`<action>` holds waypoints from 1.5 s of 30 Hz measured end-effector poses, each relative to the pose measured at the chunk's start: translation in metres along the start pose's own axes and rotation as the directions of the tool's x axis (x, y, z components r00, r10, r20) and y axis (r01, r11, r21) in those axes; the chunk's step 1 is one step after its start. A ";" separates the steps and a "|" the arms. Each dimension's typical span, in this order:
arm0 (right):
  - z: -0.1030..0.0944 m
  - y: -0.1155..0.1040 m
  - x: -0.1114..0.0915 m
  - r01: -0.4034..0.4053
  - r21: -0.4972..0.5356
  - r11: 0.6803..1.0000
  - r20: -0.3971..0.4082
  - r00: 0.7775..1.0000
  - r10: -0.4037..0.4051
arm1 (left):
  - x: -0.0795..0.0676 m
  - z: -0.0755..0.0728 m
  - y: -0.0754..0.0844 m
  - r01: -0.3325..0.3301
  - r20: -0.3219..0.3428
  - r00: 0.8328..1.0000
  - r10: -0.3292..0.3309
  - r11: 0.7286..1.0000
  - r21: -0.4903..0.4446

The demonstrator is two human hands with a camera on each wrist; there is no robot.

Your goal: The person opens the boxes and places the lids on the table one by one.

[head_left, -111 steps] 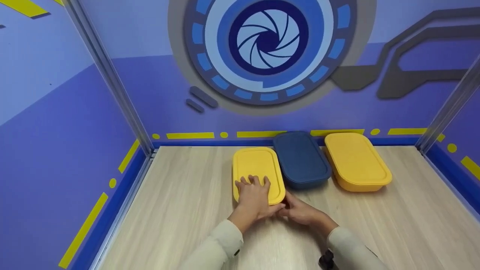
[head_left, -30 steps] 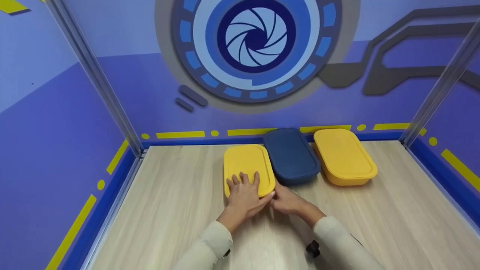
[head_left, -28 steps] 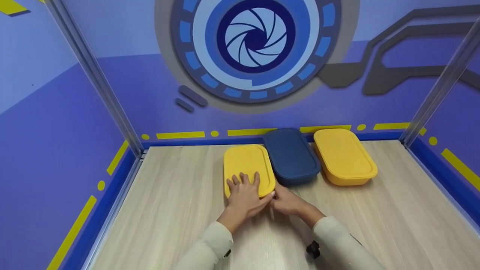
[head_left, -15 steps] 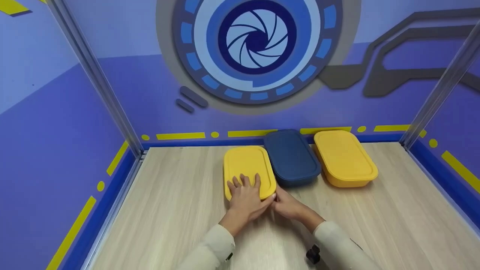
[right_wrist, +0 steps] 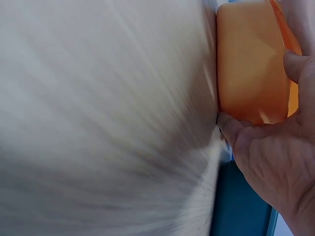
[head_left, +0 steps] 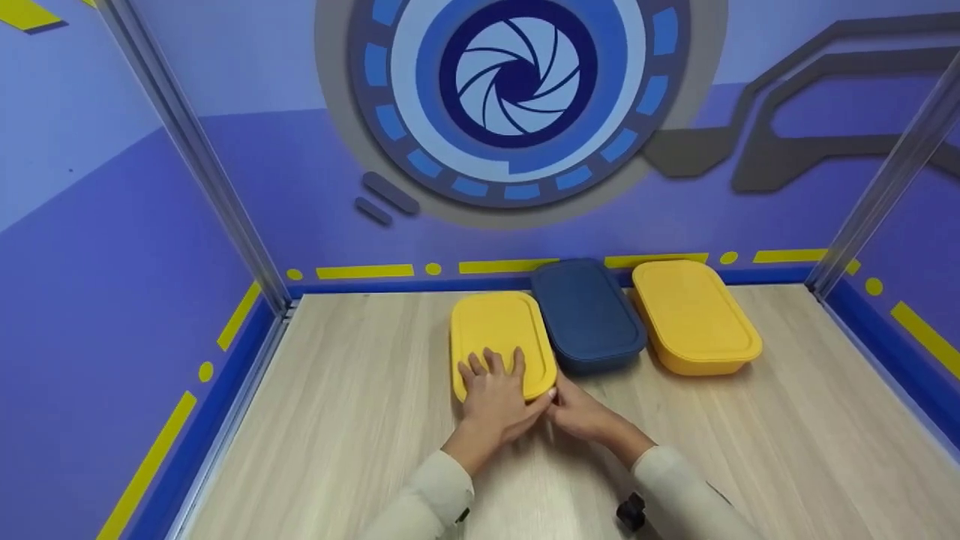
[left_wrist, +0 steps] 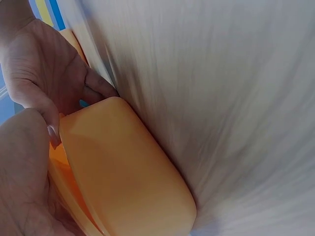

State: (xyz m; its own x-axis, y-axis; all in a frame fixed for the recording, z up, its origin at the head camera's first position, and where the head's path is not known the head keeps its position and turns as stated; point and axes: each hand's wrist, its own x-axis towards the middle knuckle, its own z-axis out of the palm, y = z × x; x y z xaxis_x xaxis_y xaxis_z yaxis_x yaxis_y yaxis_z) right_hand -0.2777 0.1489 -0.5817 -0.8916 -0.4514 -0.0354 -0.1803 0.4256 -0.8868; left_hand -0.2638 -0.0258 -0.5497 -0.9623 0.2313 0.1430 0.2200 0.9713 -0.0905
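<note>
A yellow lunch box point(head_left: 499, 322) with a lid lies on the table, leftmost of the three boxes. My left hand point(head_left: 495, 401) rests on the near part of its lid, fingers spread and its thumb toward the near right corner. At that corner my right hand point(head_left: 585, 412) grips the box. In the right wrist view, the right hand's thumb is at the lid's edge and its fingers lie against the side wall point(right_wrist: 251, 64), low by the table. A gap shows between lid point(left_wrist: 74, 204) and body point(left_wrist: 130, 167) in the left wrist view.
A dark blue lidded box point(head_left: 589, 315) stands close on the right of the held one. Farther right is a second yellow box point(head_left: 697, 315). Purple-blue printed panels point(head_left: 247, 187) wall the wooden table point(head_left: 360, 420) at the back and both sides.
The right hand sits a little closer round the near right corner than several seconds ago. The left hand keeps its place on the lid. The head view has shifted slightly; the boxes stay put.
</note>
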 end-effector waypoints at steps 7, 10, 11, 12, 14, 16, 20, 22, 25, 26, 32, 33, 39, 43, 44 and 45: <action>-0.002 -0.005 0.000 0.008 -0.003 1.000 0.003 1.000 -0.008 | 0.003 -0.002 0.000 -0.009 -0.004 1.000 0.009 0.998 0.063; -0.003 -0.006 0.001 0.004 0.008 1.000 0.006 1.000 -0.004 | 0.004 -0.004 0.000 -0.019 0.000 1.000 0.019 0.997 0.075; -0.003 -0.005 0.001 0.006 0.013 1.000 0.008 1.000 -0.006 | 0.005 -0.005 0.000 -0.021 0.000 1.000 0.021 0.996 0.081; -0.003 -0.005 0.002 0.003 0.019 1.000 0.010 1.000 -0.003 | 0.005 -0.006 0.000 -0.023 0.002 1.000 0.023 0.996 0.085; -0.003 -0.004 0.002 0.004 0.021 1.000 0.012 1.000 -0.004 | 0.006 -0.008 0.000 -0.031 0.014 0.999 0.029 0.995 0.096; -0.001 -0.003 0.003 0.007 0.011 1.000 0.013 1.000 -0.007 | 0.006 -0.011 0.000 -0.035 0.033 0.999 0.032 0.995 0.094; 0.000 -0.002 0.002 0.026 -0.011 1.000 0.017 1.000 -0.025 | 0.002 -0.016 0.000 -0.036 0.067 0.997 0.031 0.996 0.082; 0.000 -0.003 0.002 0.033 -0.012 0.999 0.014 0.999 -0.033 | 0.000 -0.018 0.001 -0.040 0.056 0.998 0.036 0.996 0.082; 0.000 -0.003 0.001 0.038 -0.002 0.999 0.009 0.999 -0.038 | -0.005 -0.021 0.002 -0.052 0.024 0.998 0.050 0.994 0.091; 0.000 -0.003 0.001 0.037 0.000 0.999 0.008 0.999 -0.037 | -0.007 -0.022 0.003 -0.055 0.014 0.998 0.053 0.994 0.092; 0.000 -0.003 0.001 0.012 0.012 1.000 0.013 1.000 -0.012 | -0.017 -0.022 0.004 -0.029 -0.032 0.999 0.032 0.995 0.091; 0.000 -0.003 0.000 0.005 0.010 1.000 0.011 1.000 -0.006 | -0.019 -0.022 0.003 -0.026 -0.051 0.998 0.031 0.994 0.102; -0.003 -0.004 -0.002 -0.055 -0.043 0.998 -0.010 0.998 0.054 | -0.029 -0.015 -0.005 0.004 -0.249 0.968 0.039 0.986 0.168; -0.004 -0.002 -0.002 -0.058 -0.050 0.997 -0.010 0.998 0.058 | -0.029 -0.016 -0.017 0.041 -0.352 0.936 -0.015 0.997 0.067; -0.004 -0.002 -0.002 -0.056 -0.050 0.997 -0.012 0.998 0.056 | -0.028 -0.017 -0.020 0.046 -0.356 0.934 -0.035 0.999 0.022; -0.004 -0.001 -0.002 -0.055 -0.049 0.997 -0.015 0.998 0.055 | -0.028 -0.018 -0.024 0.048 -0.352 0.934 -0.052 0.999 -0.019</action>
State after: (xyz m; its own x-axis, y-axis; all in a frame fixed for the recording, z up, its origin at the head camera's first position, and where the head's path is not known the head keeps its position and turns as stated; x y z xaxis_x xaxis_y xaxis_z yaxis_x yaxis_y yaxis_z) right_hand -0.2770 0.1527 -0.5786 -0.9062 -0.4158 -0.0768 -0.1508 0.4875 -0.8600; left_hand -0.2391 -0.0543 -0.5340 -0.8544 0.1852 0.4854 0.1761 0.9822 -0.0646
